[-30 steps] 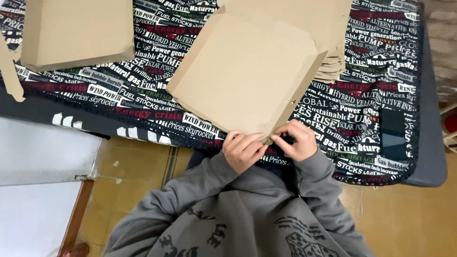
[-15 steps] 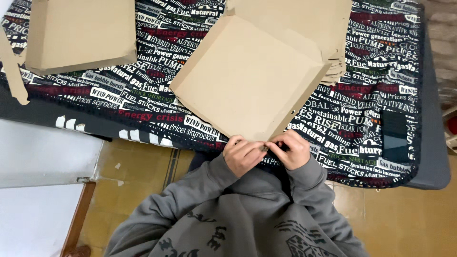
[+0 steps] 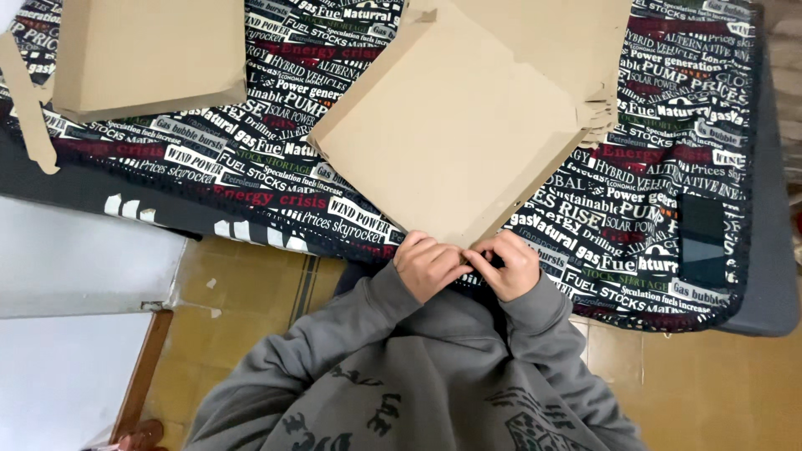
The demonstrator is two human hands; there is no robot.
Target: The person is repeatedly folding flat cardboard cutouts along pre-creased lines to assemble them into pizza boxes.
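I see both hands at the near corner of a flat cardboard box [image 3: 455,142]. The left hand [image 3: 428,266] pinches the corner from one side, fingers curled over the edge. The right hand [image 3: 511,266] pinches it from the other side, so the two thumbs meet at the corner point. I judge this paired grip steadies the corner for folding or tucking.

The box lies turned diamond-wise on the tabletop [image 3: 756,309], its near corner overhanging the front edge toward the body, which puts it within easy reach. A printed cloth [image 3: 660,200] covers the tabletop beneath it. More flat cardboard [image 3: 585,42] is stacked behind the box. A second box [image 3: 150,54] lies well apart at far left, with a cardboard strip [image 3: 25,108] beside it.
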